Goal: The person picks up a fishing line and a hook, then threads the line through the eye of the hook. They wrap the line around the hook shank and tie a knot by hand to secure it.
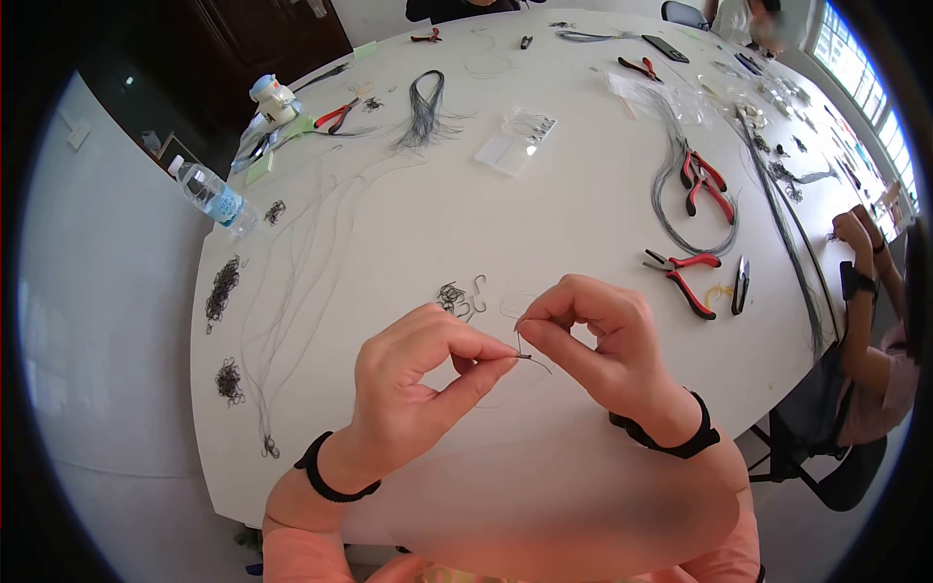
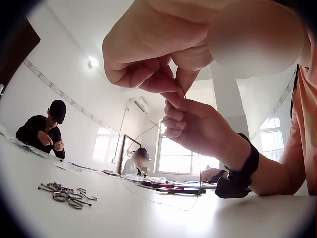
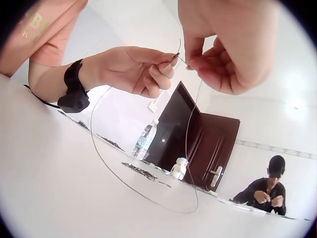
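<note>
In the head view my left hand [image 1: 413,374] pinches a small dark piece [image 1: 524,357] between thumb and index finger, most of it hidden by the fingertips. From that piece a short end of thin grey wire [image 1: 542,366] sticks out to the right. My right hand [image 1: 607,335] pinches the same wire slightly above and to the right, a short stretch running between the two grips. Below the hands the wire [image 3: 129,186] hangs in a wide loop in the right wrist view. Just beyond the left hand lies a small pile of fish hooks [image 1: 452,297].
Red-handled pliers [image 1: 692,260] and small snips [image 1: 742,287] lie to the right, near a coil of wire [image 1: 661,209]. Loose wires [image 1: 313,233], dark piles of hooks [image 1: 223,291] and a water bottle [image 1: 216,197] are on the left. Other people sit around the white table [image 1: 389,253].
</note>
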The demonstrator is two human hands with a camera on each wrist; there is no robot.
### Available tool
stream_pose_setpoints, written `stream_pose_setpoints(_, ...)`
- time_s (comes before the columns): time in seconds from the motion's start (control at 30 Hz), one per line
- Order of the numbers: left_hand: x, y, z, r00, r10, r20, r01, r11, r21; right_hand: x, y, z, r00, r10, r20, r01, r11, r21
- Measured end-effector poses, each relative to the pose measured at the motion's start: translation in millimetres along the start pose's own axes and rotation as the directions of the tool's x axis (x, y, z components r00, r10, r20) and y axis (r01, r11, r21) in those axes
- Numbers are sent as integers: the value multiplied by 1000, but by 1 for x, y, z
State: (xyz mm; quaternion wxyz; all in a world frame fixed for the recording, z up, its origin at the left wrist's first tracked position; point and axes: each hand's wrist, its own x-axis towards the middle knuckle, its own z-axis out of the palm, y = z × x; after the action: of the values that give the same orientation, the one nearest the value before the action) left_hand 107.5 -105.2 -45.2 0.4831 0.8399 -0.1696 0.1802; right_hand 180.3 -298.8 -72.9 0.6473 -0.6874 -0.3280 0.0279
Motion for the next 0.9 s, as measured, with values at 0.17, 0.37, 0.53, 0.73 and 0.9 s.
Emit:
stream_pose_setpoints(0.17,-1,-1,-1,999,-23,-39,22,999,-31,-3,-2,8,996,85,-2,-85,992,95)
stream_pose_setpoints(0.37,-4,-1,4,990,-68,-124,58,995,-77,-8,-12,16,992,-103,-70,94,988,-120)
stream_pose_setpoints(0.53,-1,-3,2,976,136,-169,-95,968,232,-10,-11,24,968,-230,-104,193,938,-287)
stream_pose_setpoints(0.73,1,-6,1,948,270,-166,-187,899,396,-10,-10,27,926,-370,-76,305,850,-429)
stream_pose_setpoints(0.9,1,-6,-3,937,322,-136,-223,850,477,-12,-14,23,857,-513,53,460,713,-529)
